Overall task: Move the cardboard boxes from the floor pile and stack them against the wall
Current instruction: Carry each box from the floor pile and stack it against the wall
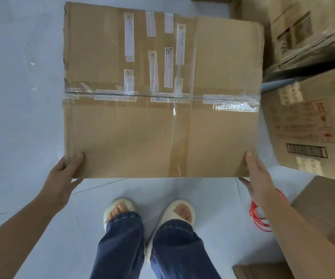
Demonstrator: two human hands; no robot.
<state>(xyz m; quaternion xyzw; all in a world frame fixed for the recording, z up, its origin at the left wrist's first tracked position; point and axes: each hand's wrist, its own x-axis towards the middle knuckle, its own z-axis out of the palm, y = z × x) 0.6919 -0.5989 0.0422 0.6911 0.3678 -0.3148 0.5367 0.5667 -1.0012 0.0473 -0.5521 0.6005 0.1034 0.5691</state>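
Large brown taped cardboard box (160, 93): held above pale grey floor (21, 77), centre | left hand (63, 179): clamped on near-left corner | right hand (258, 178): clamped on near-right corner | stacked printed cardboard boxes (307, 121): right.

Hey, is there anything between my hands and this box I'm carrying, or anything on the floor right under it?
Nothing between them: the left hand and right hand already grip the box at its near corners. The floor showing around it looks bare, but the wall is out of view. Other boxes crowd its right side.
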